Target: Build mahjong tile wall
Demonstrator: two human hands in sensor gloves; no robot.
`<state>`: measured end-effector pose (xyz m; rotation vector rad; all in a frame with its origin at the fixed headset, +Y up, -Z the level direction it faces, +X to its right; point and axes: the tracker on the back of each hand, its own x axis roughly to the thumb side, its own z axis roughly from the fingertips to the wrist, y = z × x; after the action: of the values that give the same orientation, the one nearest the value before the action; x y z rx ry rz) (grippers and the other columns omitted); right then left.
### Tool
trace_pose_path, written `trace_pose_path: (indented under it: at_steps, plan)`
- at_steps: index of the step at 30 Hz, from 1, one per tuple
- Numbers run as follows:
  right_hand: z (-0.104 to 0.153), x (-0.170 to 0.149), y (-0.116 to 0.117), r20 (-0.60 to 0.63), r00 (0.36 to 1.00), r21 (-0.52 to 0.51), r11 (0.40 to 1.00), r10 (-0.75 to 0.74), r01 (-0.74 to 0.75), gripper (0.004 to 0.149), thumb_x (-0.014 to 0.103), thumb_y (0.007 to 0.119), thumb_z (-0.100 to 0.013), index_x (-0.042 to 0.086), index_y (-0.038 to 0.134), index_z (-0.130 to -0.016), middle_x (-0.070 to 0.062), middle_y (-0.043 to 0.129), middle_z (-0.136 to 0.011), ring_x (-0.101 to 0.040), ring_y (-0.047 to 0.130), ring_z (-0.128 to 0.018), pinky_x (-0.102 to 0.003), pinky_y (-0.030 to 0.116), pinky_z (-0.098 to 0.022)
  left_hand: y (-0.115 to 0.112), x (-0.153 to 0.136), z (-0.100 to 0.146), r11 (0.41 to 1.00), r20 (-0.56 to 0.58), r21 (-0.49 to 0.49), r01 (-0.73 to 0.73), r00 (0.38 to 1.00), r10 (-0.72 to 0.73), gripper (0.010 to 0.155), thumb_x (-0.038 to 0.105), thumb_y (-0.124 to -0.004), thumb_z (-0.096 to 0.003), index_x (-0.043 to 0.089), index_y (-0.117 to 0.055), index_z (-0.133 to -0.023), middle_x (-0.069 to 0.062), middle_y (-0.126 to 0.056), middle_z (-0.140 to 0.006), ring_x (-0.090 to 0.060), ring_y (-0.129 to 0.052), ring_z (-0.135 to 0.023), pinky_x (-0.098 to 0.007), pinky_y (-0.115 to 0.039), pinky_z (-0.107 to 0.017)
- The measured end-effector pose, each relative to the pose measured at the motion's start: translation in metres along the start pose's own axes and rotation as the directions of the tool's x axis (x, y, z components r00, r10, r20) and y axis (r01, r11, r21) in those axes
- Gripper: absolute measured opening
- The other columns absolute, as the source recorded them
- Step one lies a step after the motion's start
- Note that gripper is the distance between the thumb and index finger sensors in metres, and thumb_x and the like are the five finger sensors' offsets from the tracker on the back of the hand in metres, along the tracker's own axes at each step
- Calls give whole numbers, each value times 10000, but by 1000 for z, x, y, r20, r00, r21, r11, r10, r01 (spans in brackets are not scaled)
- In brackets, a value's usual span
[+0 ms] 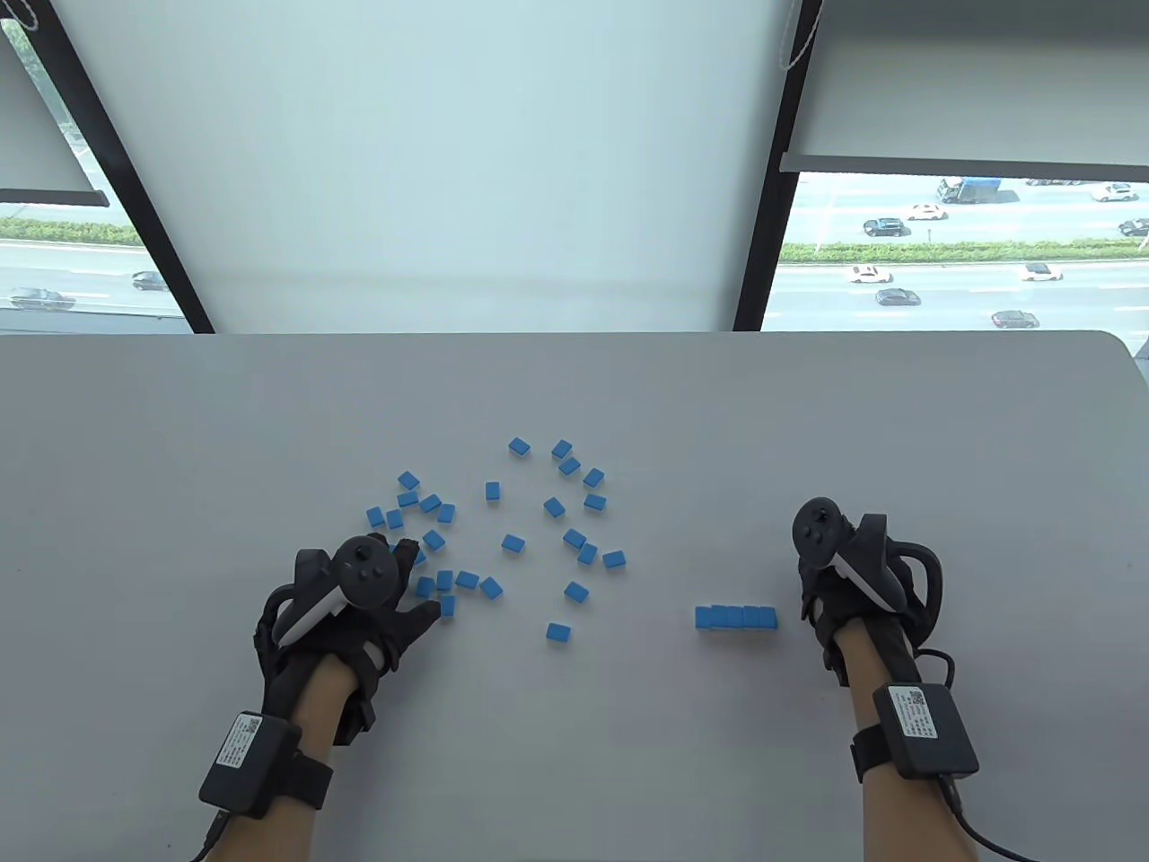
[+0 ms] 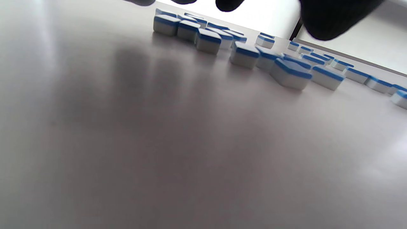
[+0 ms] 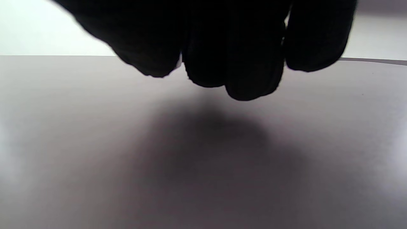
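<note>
Left hand [image 1: 359, 602]: fingers spread, relaxed, over loose tiles [image 1: 503, 530] at counter [image 1: 179, 449] centre.
Right hand [image 1: 848, 575]: fingers curled, empty (row [image 1: 735, 618] at its 9 o'clock).

The left hand [image 1: 359, 602] lay low with fingers spread forward, gripping nothing. The right hand [image 1: 844, 566] hovered with fingers [image 3: 235, 57] bunched and curled downward, empty.

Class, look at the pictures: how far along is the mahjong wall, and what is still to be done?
Done: a short row of tiles stands side by side near the right hand, which holds nothing. In hand: the left hand reaches among the scattered tiles, none gripped as far as shows. Left: most tiles lie loose, blue backs up, waiting to join the row.
</note>
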<state>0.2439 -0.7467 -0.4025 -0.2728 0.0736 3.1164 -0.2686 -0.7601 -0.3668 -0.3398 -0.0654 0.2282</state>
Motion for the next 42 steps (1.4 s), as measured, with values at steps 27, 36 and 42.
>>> trace_pose_path:
  at_steps: [27, 36, 42]
  plan:
    - [2, 106, -108, 185, 952, -104, 958, -245, 267, 623, 373, 864, -441, 303, 611, -1005, -12, 723, -978, -316, 862, -781, -544, 702, -636, -3, -4, -6, 1000, -17, -11, 13, 1000, -13, 843, 682, -645, -428, 323, -326, -1121, -66, -267, -1194, -481, -329, -1064, -757, -246, -649]
    - [7, 184, -58, 331, 935, 61, 992, -126, 112, 596, 363, 863, -449, 320, 634, -997, 30, 745, -995, -328, 834, -837, -548, 683, -657, -4, -4, -7, 1000, -14, -5, 14, 1000, -14, 839, 680, -646, -428, 326, -333, -1120, -63, -270, -1195, -478, -331, -1066, -756, -245, -651]
    - [4, 200, -23, 352, 935, 238, 969, -29, -60, 638, 341, 880, -448, 384, 602, -1022, 99, 694, -1071, -345, 749, -943, -565, 640, -690, -4, -4, -7, 1000, -22, -15, 19, 1000, -20, 843, 683, -646, -426, 327, -328, -1120, -62, -269, -1195, -479, -331, -1065, -756, -244, -651]
